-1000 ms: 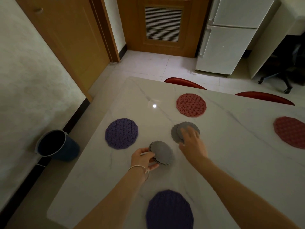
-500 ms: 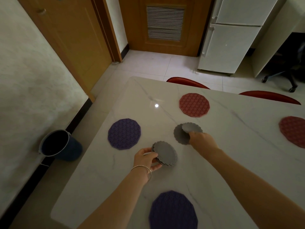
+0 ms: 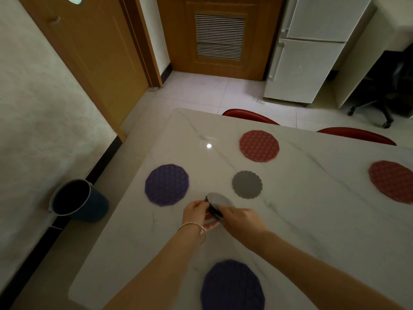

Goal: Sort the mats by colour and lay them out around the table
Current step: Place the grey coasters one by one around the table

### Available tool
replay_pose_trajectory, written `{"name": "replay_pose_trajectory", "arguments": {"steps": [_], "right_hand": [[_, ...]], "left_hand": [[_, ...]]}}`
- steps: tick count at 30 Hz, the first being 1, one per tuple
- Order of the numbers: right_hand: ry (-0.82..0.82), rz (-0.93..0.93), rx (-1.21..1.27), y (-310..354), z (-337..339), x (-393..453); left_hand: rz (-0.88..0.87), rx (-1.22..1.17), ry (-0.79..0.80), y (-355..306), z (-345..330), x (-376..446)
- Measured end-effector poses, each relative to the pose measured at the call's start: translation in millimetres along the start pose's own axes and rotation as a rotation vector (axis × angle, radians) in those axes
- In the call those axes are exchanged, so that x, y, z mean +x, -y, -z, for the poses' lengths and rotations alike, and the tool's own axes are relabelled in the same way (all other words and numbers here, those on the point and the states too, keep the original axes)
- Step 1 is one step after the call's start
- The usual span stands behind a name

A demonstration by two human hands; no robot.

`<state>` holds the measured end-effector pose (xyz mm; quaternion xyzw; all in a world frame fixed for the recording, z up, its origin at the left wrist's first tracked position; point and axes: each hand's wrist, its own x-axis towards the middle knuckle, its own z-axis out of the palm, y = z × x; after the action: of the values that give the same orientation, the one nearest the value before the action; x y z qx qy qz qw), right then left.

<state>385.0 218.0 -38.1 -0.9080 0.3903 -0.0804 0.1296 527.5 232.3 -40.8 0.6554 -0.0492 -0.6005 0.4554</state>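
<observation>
While both hands meet over the middle of the marble table (image 3: 312, 220), here's the count: two purple mats, one out to the left (image 3: 166, 185) and one at the near edge (image 3: 232, 286) (cut off by the bottom of the frame), two red mats, one at the far side (image 3: 259, 146) and one at the right (image 3: 392, 181) that runs out of view, and one grey scalloped mat (image 3: 247, 184) lying flat by itself between them. Then there's a small grey stack (image 3: 218, 203) held in the air, and I honestly can't tell how many are in it since the edges blur together. The left hand (image 3: 197, 213) grips the stack from its left side, fingers curled round the edge, a bangle on the wrist. The right hand (image 3: 242, 220) pinches the stack from the right, covering its near part. The lone grey mat sits just beyond the hands, not touching them. Two red chair backs (image 3: 250, 114) peek over the far edge, and a dark bin (image 3: 78, 201) stands on the floor at the left.
</observation>
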Motion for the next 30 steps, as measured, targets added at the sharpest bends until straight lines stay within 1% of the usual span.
{"name": "replay_pose_trajectory", "arguments": {"steps": [3, 7, 10, 12, 14, 15, 16, 17, 19, 21, 25, 27, 30], "right_hand": [[0.119, -0.037, 0.024, -3, 1, 3], [0.16, -0.021, -0.032, -7, 3, 6], [0.125, -0.023, 0.086, -14, 1, 3], [0.06, -0.122, 0.185, -27, 0, 7], [-0.016, -0.309, 0.195, -51, -3, 17], [0.0, -0.403, 0.156, -63, -4, 22], [0.052, -0.473, 0.097, -73, -5, 27], [0.115, -0.507, 0.039, -81, -6, 30], [0.189, -0.479, -0.055, -90, -9, 32], [0.209, -0.395, -0.144, -93, -12, 34], [0.276, -0.23, -0.41, -95, -14, 38], [0.282, -0.204, -0.465, -95, -15, 39], [0.306, -0.242, -0.414, -90, -12, 41]], "left_hand": [[0.018, -0.014, 0.007, -3, -1, 1], [0.005, 0.0, 0.024, -2, 0, 0], [-0.009, 0.044, 0.013, 0, 0, 0], [-0.005, 0.064, -0.006, 2, 1, 1], [-0.004, 0.069, -0.014, 2, 3, 2], [-0.007, 0.071, -0.016, 2, 5, 3], [-0.01, 0.071, -0.017, 3, 6, 2], [-0.011, 0.071, -0.018, 4, 7, 2], [-0.01, 0.064, -0.016, 4, 11, 0], [-0.005, 0.055, -0.01, 4, 13, -1], [-0.01, 0.063, -0.004, 4, 14, -3], [-0.016, 0.063, -0.008, 6, 13, -4], [-0.027, 0.064, -0.028, 10, 11, -6]]}}
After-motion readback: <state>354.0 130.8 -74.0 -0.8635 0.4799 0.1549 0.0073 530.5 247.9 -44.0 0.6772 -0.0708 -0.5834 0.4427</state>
